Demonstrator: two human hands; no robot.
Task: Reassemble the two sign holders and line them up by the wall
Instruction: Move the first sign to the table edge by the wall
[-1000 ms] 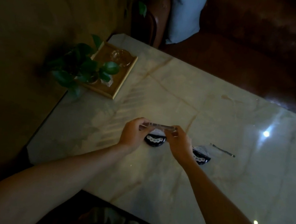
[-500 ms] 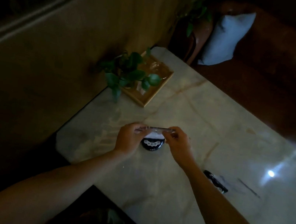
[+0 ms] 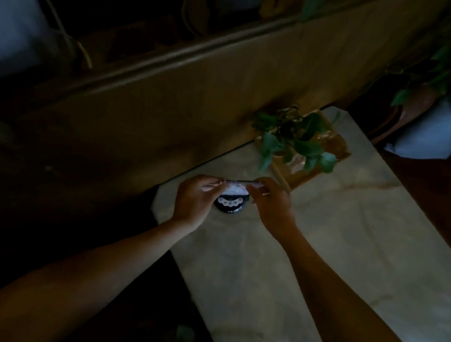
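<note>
A clear acrylic sign panel (image 3: 238, 184) is held edge-up between both hands over a round black base (image 3: 230, 204) with a row of white dots. That base sits on the marble table (image 3: 339, 248) near its left corner, close to the wall. My left hand (image 3: 194, 200) pinches the panel's left end and my right hand (image 3: 270, 204) pinches its right end. The panel's lower edge is at or just above the base; contact cannot be told. The second base and panel are out of view.
A small green plant (image 3: 291, 140) in a glass stands on a wooden tray (image 3: 327, 157) just beyond my hands, against the tan wall (image 3: 200, 99). A white cushion (image 3: 447, 126) lies on the brown seat at upper right. The table's left edge drops into darkness.
My hands, panel and black base have shifted along the table toward the wall-side corner, nearer the plant. The view swung left, and the second base and the thin panel dropped out of sight.
</note>
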